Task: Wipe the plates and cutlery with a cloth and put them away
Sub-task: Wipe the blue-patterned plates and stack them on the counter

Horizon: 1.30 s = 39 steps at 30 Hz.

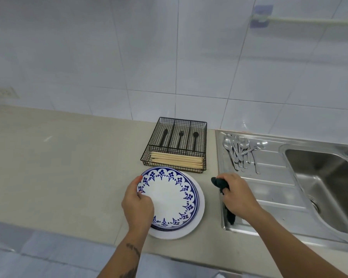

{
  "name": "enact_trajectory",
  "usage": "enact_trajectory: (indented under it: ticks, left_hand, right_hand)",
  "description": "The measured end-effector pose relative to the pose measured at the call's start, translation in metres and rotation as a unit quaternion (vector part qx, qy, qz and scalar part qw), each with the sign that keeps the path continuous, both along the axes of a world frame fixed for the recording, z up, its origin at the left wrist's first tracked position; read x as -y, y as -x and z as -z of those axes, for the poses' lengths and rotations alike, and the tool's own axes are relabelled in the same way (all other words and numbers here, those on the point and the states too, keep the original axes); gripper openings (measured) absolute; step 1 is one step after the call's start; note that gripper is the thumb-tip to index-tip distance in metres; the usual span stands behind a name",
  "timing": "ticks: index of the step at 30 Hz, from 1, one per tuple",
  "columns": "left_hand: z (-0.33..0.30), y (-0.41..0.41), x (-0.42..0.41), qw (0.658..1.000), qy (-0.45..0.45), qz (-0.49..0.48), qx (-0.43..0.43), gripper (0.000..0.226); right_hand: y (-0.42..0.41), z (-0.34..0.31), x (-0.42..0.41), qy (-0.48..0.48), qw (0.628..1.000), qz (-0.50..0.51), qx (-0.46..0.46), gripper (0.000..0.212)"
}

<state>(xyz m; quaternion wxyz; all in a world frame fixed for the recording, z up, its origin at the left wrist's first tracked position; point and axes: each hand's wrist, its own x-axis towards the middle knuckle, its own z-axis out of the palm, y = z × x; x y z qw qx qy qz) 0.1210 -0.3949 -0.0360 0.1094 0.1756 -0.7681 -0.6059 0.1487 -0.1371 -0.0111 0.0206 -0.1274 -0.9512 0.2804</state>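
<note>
A white plate with a blue flower rim (169, 195) tops a short stack of plates on the beige counter; a larger plain white plate (200, 209) lies at the bottom. My left hand (137, 203) grips the top plate's left edge, thumb on the rim. My right hand (237, 195) holds a dark cloth (219, 182) just right of the stack, over the sink's drainboard edge; the cloth's tail hangs below the fist. A pile of steel spoons and forks (241, 152) lies on the drainboard.
A black wire cutlery tray (155, 135) stands behind the plates, holding black cutlery and wooden chopsticks (177, 159). The steel sink basin (325, 187) is at the right, with a tap at the frame edge. A tiled wall rises behind.
</note>
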Motion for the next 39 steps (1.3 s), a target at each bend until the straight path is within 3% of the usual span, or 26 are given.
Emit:
enact_trajectory:
  ticks: [4, 11, 13, 16, 20, 26, 32, 39]
  left_hand:
    - [0.010, 0.005, 0.008, 0.997, 0.075, 0.017, -0.005, 0.062]
    - [0.021, 0.005, 0.017, 0.998, 0.035, 0.041, 0.018, 0.063]
    - [0.027, 0.006, 0.018, 0.998, 0.027, 0.052, 0.024, 0.061]
    - [0.029, 0.006, 0.017, 0.995, 0.034, 0.085, 0.027, 0.058]
    - [0.031, 0.011, 0.023, 0.991, 0.049, 0.120, 0.022, 0.049]
    - [0.027, 0.027, 0.044, 0.989, -0.089, 0.093, 0.078, 0.033]
    - [0.031, 0.033, 0.035, 0.975, -0.184, 0.083, 0.091, 0.024]
    - [0.021, 0.022, 0.016, 0.974, -0.200, 0.078, 0.078, 0.030]
  right_hand:
    - [0.001, 0.008, -0.004, -0.054, 0.998, 0.030, 0.011, 0.043]
    - [0.003, 0.009, -0.001, -0.144, 0.985, 0.031, 0.086, 0.055]
    - [0.009, 0.009, 0.009, -0.099, 0.992, 0.012, 0.072, 0.049]
    - [0.016, 0.010, 0.027, 0.047, 0.997, 0.030, 0.060, 0.038]
    - [0.020, 0.012, 0.047, 0.206, 0.969, 0.117, 0.070, 0.034]
    - [0.020, 0.033, 0.058, 0.286, 0.935, 0.201, 0.054, 0.031]
    - [0.020, 0.050, 0.077, 0.326, 0.928, 0.183, 0.002, 0.027]
    - [0.014, 0.047, 0.085, 0.387, 0.894, 0.220, -0.054, 0.036]
